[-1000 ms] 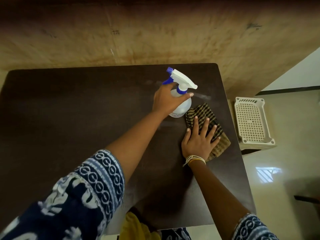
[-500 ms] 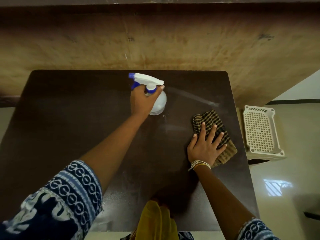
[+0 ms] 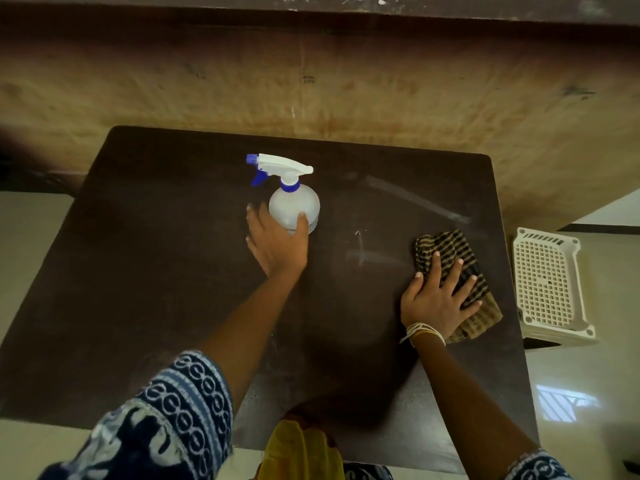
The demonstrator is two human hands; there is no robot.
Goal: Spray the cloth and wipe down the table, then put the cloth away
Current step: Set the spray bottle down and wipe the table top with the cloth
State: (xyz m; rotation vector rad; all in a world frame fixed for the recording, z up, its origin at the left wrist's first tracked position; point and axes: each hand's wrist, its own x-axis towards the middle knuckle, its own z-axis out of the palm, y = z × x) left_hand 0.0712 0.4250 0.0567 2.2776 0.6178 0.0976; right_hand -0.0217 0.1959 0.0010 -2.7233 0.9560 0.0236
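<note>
A white spray bottle [image 3: 294, 202] with a blue nozzle and collar stands upright on the dark brown table [image 3: 156, 271], near its far middle. My left hand [image 3: 277, 244] is just in front of the bottle's base with loose fingers; the thumb touches its lower side and the fingers lie off to its left. A brown and black checked cloth [image 3: 446, 247] lies folded near the table's right edge. My right hand [image 3: 436, 296] presses flat on the cloth with its fingers spread.
A white perforated plastic basket [image 3: 550, 289] stands upside down on the pale floor just right of the table. A stained tan wall runs along the table's far edge. Faint wet streaks show on the table between the bottle and the cloth.
My left hand carried the bottle left from beside the cloth, set it down near the table's far middle, and loosened its grip. My right hand stayed flat on the cloth.
</note>
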